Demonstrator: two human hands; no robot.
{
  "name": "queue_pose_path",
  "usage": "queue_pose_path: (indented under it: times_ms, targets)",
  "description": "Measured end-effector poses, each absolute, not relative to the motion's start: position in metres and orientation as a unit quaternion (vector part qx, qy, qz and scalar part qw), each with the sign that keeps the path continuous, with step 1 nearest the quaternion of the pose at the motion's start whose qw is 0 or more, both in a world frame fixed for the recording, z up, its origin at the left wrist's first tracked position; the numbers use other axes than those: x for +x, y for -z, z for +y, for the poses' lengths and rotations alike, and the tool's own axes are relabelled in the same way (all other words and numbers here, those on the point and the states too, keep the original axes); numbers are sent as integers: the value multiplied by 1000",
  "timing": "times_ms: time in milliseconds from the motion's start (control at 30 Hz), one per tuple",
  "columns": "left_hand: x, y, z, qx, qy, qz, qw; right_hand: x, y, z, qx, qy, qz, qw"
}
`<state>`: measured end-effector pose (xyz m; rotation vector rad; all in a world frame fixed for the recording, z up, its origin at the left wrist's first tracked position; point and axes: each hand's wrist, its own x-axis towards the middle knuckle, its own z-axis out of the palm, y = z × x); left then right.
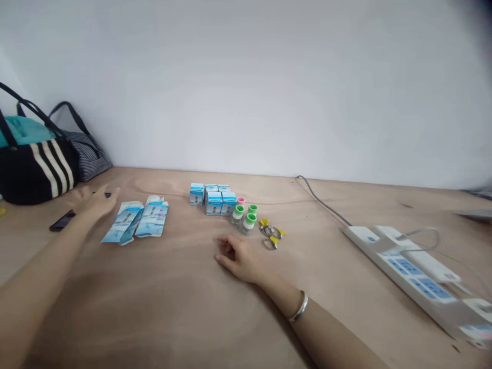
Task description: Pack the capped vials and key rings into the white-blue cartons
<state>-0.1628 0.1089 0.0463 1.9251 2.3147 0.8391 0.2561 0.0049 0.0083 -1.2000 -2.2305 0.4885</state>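
Observation:
My left hand (pixel 95 202) reaches to the far left of the table, slightly blurred, its fingers spread. A small dark object (pixel 108 195) shows at its fingers; I cannot make out what it is. A dark phone-like slab (pixel 62 220) lies beside that wrist. Just right of the hand are flattened blue-and-white cartons (pixel 152 219). My right hand (pixel 239 260) rests on the table, fingers loosely curled, thumb apart, nothing in it. Beyond it stand small jars with green lids (pixel 249 224) and one pink lid (pixel 241 201). Hose clamps with yellow tabs (pixel 273 240) lie close by.
Several small blue-and-white boxes (pixel 214 204) stand behind the jars. A white power strip (pixel 403 277) lies at the right, its grey cable (pixel 323 202) running to the wall. A black striped bag (pixel 38 171) and a grey striped bag (pixel 90 156) sit at the back left.

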Motion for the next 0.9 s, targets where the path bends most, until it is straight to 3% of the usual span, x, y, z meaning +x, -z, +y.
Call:
queue_pose_path:
  times_ms: [100, 300, 533, 800, 900]
  targets:
    - [-114, -56, 116, 668, -253, 699, -35, 256, -8, 6, -441, -184, -833, 278]
    - [-3, -59, 152, 803, -211, 556, 50, 256, -11, 5, -433, -182, -841, 270]
    - [25, -54, 175, 789, -210, 568, 102, 259, -14, 4, -427, -189, -848, 251]
    - [-3, -53, 87, 809, -184, 515, 215, 258, -11, 9, -428, -201, -832, 290]
    - [8, -42, 43, 817, -257, 417, 304, 254, -21, 11, -391, -209, -832, 333]
